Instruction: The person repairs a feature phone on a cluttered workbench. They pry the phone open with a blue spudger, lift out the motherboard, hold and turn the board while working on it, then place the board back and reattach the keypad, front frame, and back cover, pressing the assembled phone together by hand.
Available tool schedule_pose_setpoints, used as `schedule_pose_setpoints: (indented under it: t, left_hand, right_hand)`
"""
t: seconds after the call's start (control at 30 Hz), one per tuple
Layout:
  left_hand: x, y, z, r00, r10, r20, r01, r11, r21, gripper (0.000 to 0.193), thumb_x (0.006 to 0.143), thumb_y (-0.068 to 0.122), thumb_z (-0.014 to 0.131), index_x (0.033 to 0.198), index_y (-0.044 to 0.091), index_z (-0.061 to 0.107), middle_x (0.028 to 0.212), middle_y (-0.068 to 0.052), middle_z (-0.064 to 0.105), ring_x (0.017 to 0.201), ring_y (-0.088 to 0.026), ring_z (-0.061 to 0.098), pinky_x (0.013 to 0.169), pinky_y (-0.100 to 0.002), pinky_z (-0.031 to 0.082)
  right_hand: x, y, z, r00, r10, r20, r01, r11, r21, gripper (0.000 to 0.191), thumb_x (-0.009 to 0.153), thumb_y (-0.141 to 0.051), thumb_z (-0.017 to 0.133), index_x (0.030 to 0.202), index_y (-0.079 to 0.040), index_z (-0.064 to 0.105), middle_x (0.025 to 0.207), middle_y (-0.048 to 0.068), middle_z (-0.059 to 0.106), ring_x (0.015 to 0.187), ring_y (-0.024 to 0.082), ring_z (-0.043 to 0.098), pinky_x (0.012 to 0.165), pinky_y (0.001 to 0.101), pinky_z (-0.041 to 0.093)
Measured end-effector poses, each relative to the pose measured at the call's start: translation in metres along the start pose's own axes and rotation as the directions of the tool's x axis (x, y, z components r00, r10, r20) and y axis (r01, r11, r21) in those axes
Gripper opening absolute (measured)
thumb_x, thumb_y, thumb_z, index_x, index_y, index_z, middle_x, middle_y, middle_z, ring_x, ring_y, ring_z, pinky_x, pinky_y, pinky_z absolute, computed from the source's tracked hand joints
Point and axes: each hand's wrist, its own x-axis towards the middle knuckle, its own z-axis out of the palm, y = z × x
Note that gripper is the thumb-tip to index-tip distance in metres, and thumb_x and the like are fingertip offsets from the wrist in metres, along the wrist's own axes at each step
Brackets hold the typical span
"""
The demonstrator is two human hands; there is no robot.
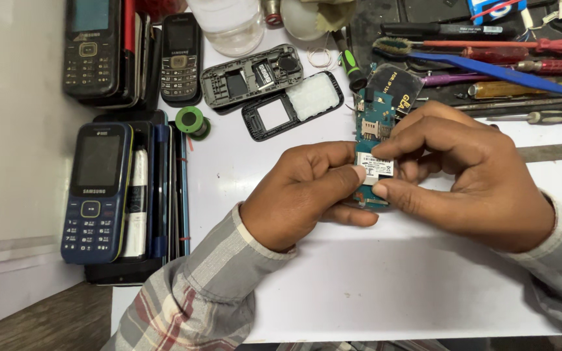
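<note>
A: What is held, and where?

B: A blue circuit board (373, 130) is pinched between both hands above the white table (359, 286), near the centre of the view. The left hand (307, 195) is closed on its left edge, thumb pressed by a white label (374, 167). The right hand (469, 175) is closed on the right edge, thumb below the label.

A: What is hidden?

B: The lower half of the board is covered by the fingers. Only its top part, at 12 o'clock from the hands, is seen clearly.

A: And around the hands?

B: At 11 o'clock two empty phone shells (271, 91) are laid. At 9 o'clock a blue phone (95, 192) is seen on a dark stack; what the stack holds is hard to make out. At 1 o'clock screwdrivers (508, 45) are laid, cut off by the right edge. A bottle (229, 23) at 12 o'clock is cut off by the top edge.
</note>
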Motion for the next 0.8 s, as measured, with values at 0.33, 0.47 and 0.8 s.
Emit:
schedule_pose_setpoints:
  t: [0.33, 0.47, 0.8]
  left_hand:
    - [-0.0022, 0.0022, -0.0039, 1.0, -0.028, -0.008, 0.028, 0.998, -0.06, 0.033, 0.105, 0.012, 0.052, 0.128, -0.01, 0.059, 0.108, -0.012, 0.068, 0.085, -0.015, 0.071, 0.078, -0.028, 0.064]
    - [-0.001, 0.0023, -0.0046, 0.999, -0.032, -0.01, 0.032, 0.997, -0.067, 0.03, 0.104, 0.011, 0.051, 0.123, -0.01, 0.059, 0.106, -0.013, 0.069, 0.086, -0.016, 0.072, 0.078, -0.029, 0.065]
    - [-0.0012, 0.0032, -0.0049, 1.0, -0.024, 0.008, 0.025, 0.994, -0.102, 0.03, 0.105, 0.012, 0.051, 0.126, -0.008, 0.059, 0.11, -0.013, 0.069, 0.092, -0.018, 0.072, 0.079, -0.028, 0.064]
  right_hand:
    - [-0.0011, 0.0014, 0.0027, 0.999, -0.037, -0.015, 0.037, 0.999, 0.038, 0.035, 0.082, -0.004, 0.077, 0.117, -0.001, 0.072, 0.105, 0.004, 0.062, 0.086, 0.008, 0.06, 0.073, 0.0212, 0.054]
    - [-0.0011, 0.0016, 0.0042, 0.999, -0.032, -0.021, 0.033, 0.999, 0.029, 0.035, 0.083, -0.003, 0.075, 0.118, 0.0, 0.071, 0.106, 0.004, 0.062, 0.085, 0.008, 0.061, 0.073, 0.0216, 0.056]
    - [-0.0018, 0.0005, 0.0073, 0.996, -0.075, -0.049, 0.076, 0.997, 0.018, 0.031, 0.086, -0.001, 0.07, 0.118, 0.001, 0.071, 0.111, 0.006, 0.057, 0.094, 0.011, 0.061, 0.075, 0.0214, 0.057]
